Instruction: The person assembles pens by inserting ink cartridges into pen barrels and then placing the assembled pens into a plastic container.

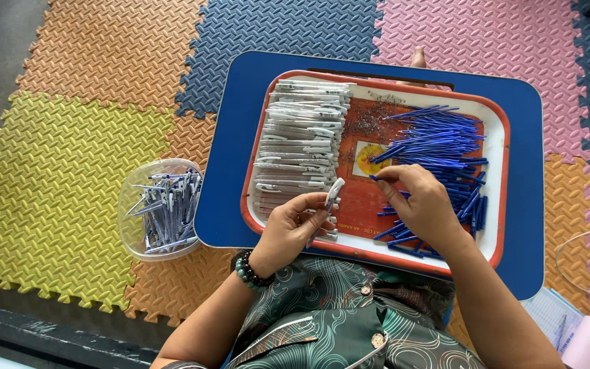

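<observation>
At frame centre, the left hand (293,222) grips 1 white pen barrel (333,195) over an orange tray (500,205). The right hand (421,201) pinches 1 blue refill (379,179) beside the blue refill pile (438,140). White barrels (300,140) are stacked on the tray's left side.

The left hand (289,229) is raised palm-up, wrist bent back, its fingers (319,205) curled and pinched shut around a slim white piece held between thumb and fingertips. The right hand (423,205) lies palm-down with the forearm running back toward the body; its thumb and forefinger meet at the tips, the other fingers loosely bent beneath.
</observation>
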